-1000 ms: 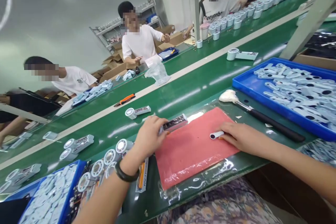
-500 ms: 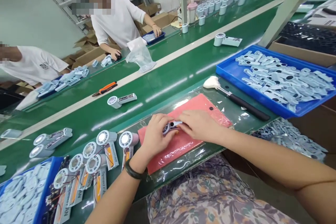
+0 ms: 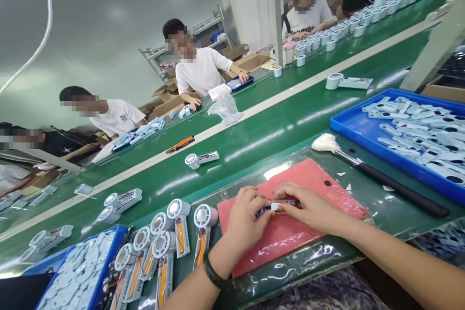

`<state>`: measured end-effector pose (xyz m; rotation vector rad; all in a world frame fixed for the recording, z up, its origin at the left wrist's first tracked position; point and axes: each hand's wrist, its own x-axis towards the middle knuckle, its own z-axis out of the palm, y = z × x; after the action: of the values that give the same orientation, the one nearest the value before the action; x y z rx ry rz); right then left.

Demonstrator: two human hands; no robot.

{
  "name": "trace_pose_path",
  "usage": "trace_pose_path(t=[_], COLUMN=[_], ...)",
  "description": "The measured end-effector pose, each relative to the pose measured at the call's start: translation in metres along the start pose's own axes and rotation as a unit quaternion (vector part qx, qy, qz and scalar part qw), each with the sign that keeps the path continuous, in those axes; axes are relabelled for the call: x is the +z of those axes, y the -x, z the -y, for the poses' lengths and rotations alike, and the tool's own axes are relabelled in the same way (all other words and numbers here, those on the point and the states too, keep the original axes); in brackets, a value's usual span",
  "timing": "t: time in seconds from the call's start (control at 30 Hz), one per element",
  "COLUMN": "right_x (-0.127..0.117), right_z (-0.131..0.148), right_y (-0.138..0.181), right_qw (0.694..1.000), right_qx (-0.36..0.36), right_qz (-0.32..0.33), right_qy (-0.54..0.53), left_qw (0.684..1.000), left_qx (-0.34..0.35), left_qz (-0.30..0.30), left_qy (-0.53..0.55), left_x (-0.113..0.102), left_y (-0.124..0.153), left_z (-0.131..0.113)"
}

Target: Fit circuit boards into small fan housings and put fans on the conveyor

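Over the red mat [image 3: 250,256], my left hand [image 3: 247,213] curls around one end of a small light-blue and dark handheld fan [image 3: 278,207]. My right hand [image 3: 308,207] has its fingers closed on the fan's other end. Most of the fan is hidden by my fingers; a pale middle piece and a dark strip show between them. Left of the mat stands an opened fan [image 3: 204,216] with an orange part in its handle, beside several similar fans [image 3: 162,244].
To the right lie a black-handled brush-like tool [image 3: 395,184] with a white tip and a blue tray [image 3: 348,128] of light-blue parts. Another blue tray [image 3: 118,237] stands at lower left. Across the green conveyor [image 3: 254,155] are orange pliers [image 3: 181,144] and several co-workers.
The view has tilted, so the bench appears farther right and lower. The light-blue piece with a black oval no longer shows between my hands; a dark strip of the fan does.
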<state>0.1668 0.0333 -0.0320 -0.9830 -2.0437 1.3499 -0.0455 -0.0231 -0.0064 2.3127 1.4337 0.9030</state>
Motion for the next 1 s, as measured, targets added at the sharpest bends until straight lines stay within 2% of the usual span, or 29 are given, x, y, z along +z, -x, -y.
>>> trace_pose_path(t=[0.07,0.2,0.3,0.43,0.63,0.77,0.9,1.0], right_x=[-0.004,-0.006,0.001,0.006,0.006,0.013,0.014,-0.001], right_z=[0.003,0.012,0.013,0.009,0.004,0.003,0.002,-0.004], right_y=[0.006,0.019,0.022,0.019,0.022,0.022,0.024,0.028], right_qw=[0.998,0.983,0.981,0.979,0.965,0.966,0.978,0.986], right_qx=[0.011,-0.036,-0.055,-0.068,-0.109,-0.104,-0.088,-0.069], right_qz=[0.043,0.100,0.082,0.068,0.071,0.049,0.043,0.034], right_qy=[0.040,0.149,0.168,0.180,0.227,0.233,0.184,0.150], left_qw=[0.999,0.995,0.992,0.993,0.991,0.990,0.977,0.950], left_qx=[0.026,0.020,-0.001,-0.041,-0.020,-0.037,-0.036,-0.005], left_qz=[0.008,0.011,0.004,0.031,0.055,0.060,0.108,0.165], left_qy=[-0.023,-0.098,-0.129,-0.108,-0.122,-0.125,-0.178,-0.263], left_x=[-0.001,0.005,0.012,0.012,0.007,0.009,0.005,-0.005], left_y=[0.010,0.030,0.032,0.024,0.024,0.023,0.020,0.008], left_z=[-0.006,-0.019,-0.025,-0.025,-0.025,-0.026,-0.030,-0.027])
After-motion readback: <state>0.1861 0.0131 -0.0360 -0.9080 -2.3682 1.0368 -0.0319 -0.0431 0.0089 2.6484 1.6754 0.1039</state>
